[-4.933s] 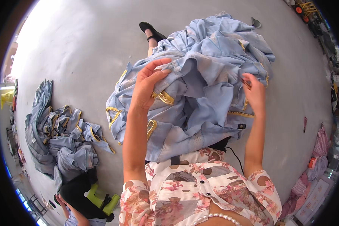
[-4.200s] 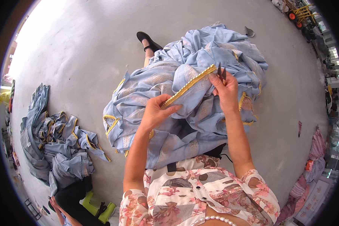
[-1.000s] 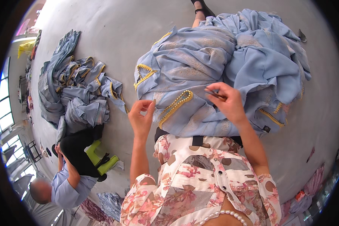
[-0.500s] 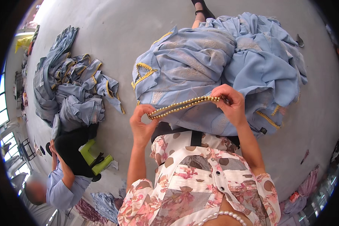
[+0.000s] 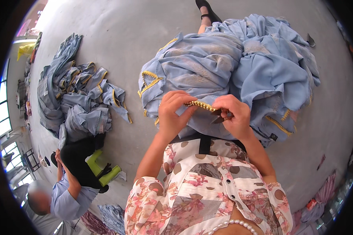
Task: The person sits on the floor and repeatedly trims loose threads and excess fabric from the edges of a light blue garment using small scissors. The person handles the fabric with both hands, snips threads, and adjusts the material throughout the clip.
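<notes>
A gold beaded trim [image 5: 203, 105] along the edge of light blue fabric is stretched between my two hands. My left hand [image 5: 174, 112] pinches its left end between thumb and fingers. My right hand [image 5: 237, 116] grips the other end, close to the left hand. Tucked in the right hand are small thread snips [image 5: 217, 120], with pointed metal blades sticking out below the trim. The large heap of light blue fabric [image 5: 196, 64] with pale patterned patches lies across my lap and beyond it. More gold-trimmed edges show at its left and lower right.
At left, a co-worker [image 5: 72, 196] sits on a lime green stool [image 5: 110, 175], holding part of another blue fabric pile [image 5: 76, 105] with yellow-gold edging. Grey floor [image 5: 125, 23] surrounds both heaps. A foot in a black shoe [image 5: 208, 11] shows beyond my heap.
My left hand has moved right and up, closer to the right hand. The stretch of trim between them is shorter. The snips' blades now show more clearly below the right fingers.
</notes>
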Available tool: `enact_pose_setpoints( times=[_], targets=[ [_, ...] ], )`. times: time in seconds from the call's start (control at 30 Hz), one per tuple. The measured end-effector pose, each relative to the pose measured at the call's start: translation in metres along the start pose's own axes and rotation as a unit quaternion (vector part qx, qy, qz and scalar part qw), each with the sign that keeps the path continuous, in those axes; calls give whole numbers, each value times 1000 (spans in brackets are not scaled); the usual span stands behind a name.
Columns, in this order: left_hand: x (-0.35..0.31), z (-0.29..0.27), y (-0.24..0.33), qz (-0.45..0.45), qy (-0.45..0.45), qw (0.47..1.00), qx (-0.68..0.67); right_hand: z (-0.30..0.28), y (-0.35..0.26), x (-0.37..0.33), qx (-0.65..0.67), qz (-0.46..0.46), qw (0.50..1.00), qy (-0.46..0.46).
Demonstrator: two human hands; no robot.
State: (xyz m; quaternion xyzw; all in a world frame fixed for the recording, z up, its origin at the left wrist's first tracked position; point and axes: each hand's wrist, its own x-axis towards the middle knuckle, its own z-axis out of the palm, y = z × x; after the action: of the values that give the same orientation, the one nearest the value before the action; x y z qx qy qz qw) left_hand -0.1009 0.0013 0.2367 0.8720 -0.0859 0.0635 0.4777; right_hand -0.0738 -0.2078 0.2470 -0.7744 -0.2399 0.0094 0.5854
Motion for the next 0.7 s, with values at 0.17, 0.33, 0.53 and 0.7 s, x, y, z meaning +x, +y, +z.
enact_pose_setpoints(
  times=[0.17,0.33,0.53,0.7],
  targets=[
    [6,1,-2,-318,-174,849,-384,-4,22,14,128,243,961,31],
    [4,6,-10,-339,-141,781,-506,-12,10,28,17,153,985,73],
    [6,9,-7,-377,-66,728,-569,-15,4,8,-134,3,990,32],
    [11,10,1,-383,-48,719,-578,-3,8,2,-128,8,992,14]
  ],
)
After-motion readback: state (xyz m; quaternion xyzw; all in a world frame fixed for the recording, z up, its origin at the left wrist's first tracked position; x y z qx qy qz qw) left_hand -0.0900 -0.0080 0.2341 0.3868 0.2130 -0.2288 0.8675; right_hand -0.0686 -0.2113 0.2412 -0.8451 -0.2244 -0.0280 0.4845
